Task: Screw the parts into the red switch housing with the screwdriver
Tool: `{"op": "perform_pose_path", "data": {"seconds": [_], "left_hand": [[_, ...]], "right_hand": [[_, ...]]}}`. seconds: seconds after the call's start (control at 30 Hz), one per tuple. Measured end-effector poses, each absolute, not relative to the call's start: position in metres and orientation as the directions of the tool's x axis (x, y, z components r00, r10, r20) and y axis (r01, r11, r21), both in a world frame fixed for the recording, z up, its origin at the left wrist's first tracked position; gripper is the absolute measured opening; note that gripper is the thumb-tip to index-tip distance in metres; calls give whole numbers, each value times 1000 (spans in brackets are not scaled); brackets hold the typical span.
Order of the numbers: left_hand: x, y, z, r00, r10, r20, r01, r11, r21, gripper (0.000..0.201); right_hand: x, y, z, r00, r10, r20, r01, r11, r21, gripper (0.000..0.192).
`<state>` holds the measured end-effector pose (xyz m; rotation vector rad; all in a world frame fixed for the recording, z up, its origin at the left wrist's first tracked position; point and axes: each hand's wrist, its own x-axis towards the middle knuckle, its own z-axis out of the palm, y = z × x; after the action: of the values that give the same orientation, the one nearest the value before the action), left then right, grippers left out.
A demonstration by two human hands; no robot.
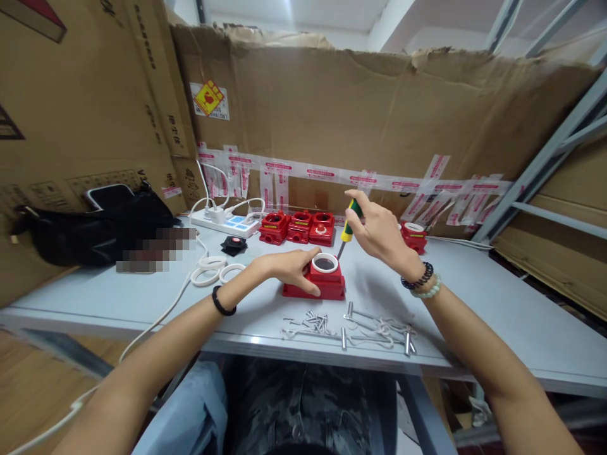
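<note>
A red plastic housing (322, 285) with a white ring (325, 263) on top sits on the grey table (474, 303) in front of me. My left hand (289, 268) grips its left side, thumb on the upper edge and fingers on the base. My right hand (377, 230) holds a green and yellow screwdriver (348, 229) upright and tilted, its tip down at the right edge of the ring. Loose screws (315, 322) and metal pins (379, 332) lie just in front of the housing.
Three red housings (296, 227) stand in a row behind, another (414, 236) to the right. A white power strip (225, 222), white rings (215, 270), a black bag (95, 227) and a small black part (234, 244) lie left. Cardboard walls (379, 120) surround the table; a metal shelf frame (545, 164) stands right.
</note>
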<state>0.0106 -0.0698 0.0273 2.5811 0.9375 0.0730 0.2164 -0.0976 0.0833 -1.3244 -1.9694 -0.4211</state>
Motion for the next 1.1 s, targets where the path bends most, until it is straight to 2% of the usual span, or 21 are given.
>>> {"op": "perform_pose_path", "data": {"seconds": [0.1,0.17,0.27,0.4,0.47,0.53,0.6,0.67,0.77,0.87,0.97,1.03,1.1], "left_hand": [[10,-70,28,777,624,-83,603,-701,380,79],[10,-70,28,780,620,-79,599,-704,382,79],[10,-69,28,787,612,-74,590,-712,381,79],[10,-68,26,778,624,-77,603,-706,371,83],[10,-68,26,779,622,-78,602,-708,368,84],[10,-68,26,784,617,-73,596,-714,368,85],[10,-68,26,787,614,-67,590,-716,373,85],[10,-68,26,788,611,-71,588,-713,381,84],[10,-67,26,790,608,-74,586,-714,383,82],[10,-67,26,787,612,-76,591,-712,379,85],[10,-67,26,765,636,-99,623,-692,365,90],[11,-67,26,763,639,-99,626,-691,361,90],[11,-68,27,770,632,-91,616,-698,365,88]], "right_hand": [[222,-98,89,-366,692,622,728,629,-272,40],[223,-98,90,-387,676,628,664,676,-319,36],[217,-98,87,-282,629,725,729,631,-265,30],[210,-99,81,-120,579,806,871,450,-194,31],[209,-101,83,-135,592,794,904,402,-146,32],[212,-103,87,-210,636,743,876,460,-146,33],[216,-105,94,-332,677,657,751,611,-250,33],[221,-105,98,-441,681,584,563,717,-411,33],[227,-102,97,-427,700,572,414,714,-564,33],[227,-96,89,-237,700,674,479,688,-546,30],[224,-92,79,-57,605,794,614,649,-450,28],[220,-92,76,-8,560,828,707,589,-391,27],[217,-92,75,-8,564,826,759,541,-363,23]]}}
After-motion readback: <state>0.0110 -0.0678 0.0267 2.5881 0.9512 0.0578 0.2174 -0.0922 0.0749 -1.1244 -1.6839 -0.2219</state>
